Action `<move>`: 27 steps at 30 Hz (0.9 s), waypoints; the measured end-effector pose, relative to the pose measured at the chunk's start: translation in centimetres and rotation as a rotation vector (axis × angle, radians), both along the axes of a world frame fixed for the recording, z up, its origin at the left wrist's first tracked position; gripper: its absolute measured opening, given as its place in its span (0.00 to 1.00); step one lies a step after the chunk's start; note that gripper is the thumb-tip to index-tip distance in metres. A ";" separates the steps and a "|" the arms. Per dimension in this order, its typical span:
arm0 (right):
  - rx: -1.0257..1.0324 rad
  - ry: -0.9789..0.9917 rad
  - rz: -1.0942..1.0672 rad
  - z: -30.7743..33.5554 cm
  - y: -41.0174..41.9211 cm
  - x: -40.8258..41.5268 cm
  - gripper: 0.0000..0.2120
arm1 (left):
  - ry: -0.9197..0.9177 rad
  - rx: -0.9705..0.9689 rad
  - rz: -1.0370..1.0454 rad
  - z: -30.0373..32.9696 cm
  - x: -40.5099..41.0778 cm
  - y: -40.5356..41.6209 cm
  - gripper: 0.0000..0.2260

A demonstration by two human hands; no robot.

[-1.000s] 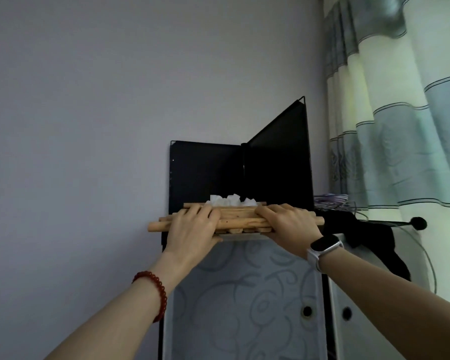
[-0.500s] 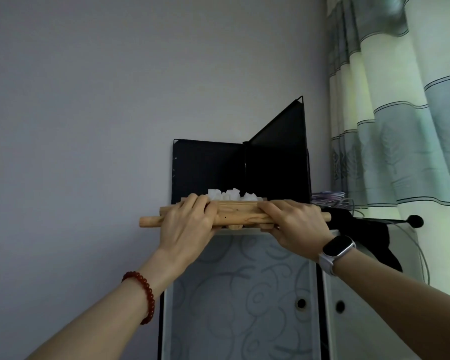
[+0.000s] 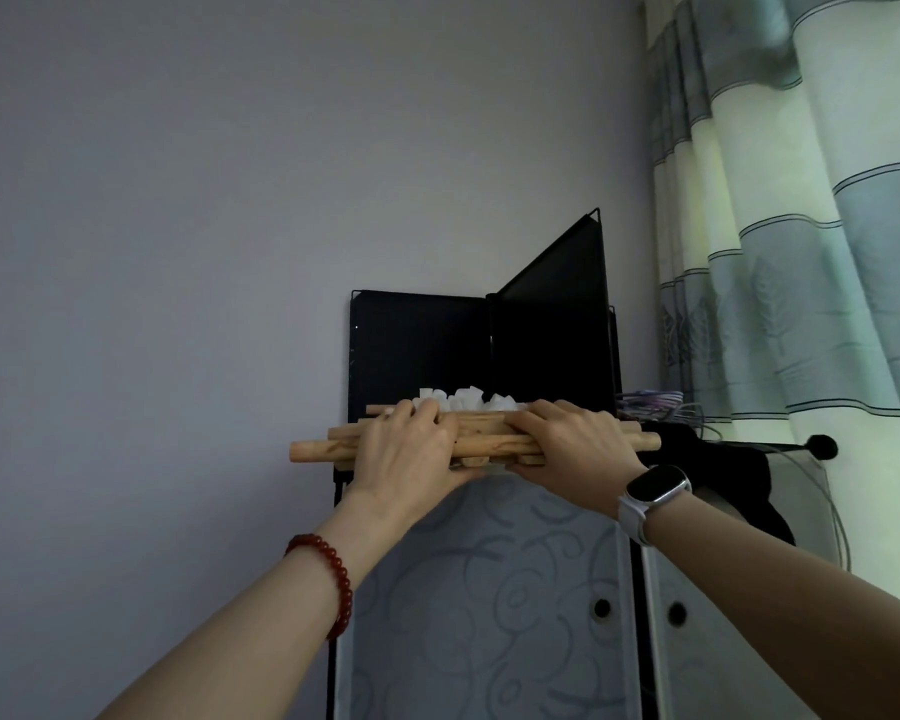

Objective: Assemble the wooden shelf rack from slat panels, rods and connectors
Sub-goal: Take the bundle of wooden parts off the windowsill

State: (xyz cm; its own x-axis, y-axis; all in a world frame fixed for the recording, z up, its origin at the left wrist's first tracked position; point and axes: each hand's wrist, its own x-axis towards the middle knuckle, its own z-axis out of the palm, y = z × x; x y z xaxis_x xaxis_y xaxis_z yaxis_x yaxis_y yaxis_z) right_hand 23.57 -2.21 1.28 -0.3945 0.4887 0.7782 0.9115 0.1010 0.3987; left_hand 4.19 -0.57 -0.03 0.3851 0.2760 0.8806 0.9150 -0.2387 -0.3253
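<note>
A stack of wooden rods [image 3: 481,442] and slat panels lies at the front edge of a tall cabinet's top, with white plastic connectors [image 3: 463,399] heaped on it. My left hand [image 3: 404,449] grips the stack's left part, fingers over the top and thumb beneath. My right hand [image 3: 575,445] grips the right part the same way. The slat panels show only as small block ends under the rods. Rod ends stick out past both hands.
The grey patterned cabinet [image 3: 489,589] has doors with round finger holes. Black panels [image 3: 541,335] stand upright behind the stack. Dark cloth [image 3: 718,475], cables and a microphone lie on the neighbouring cabinet to the right. A striped curtain [image 3: 811,210] hangs at the right.
Both hands have drawn the stack a little forward off the cabinet top and raised it slightly. The grip is unchanged.
</note>
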 end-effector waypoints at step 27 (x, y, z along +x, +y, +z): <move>0.260 -0.022 0.113 -2.2 -5.0 -2.5 0.22 | 0.018 0.322 -0.209 -1.8 -1.8 -2.3 0.11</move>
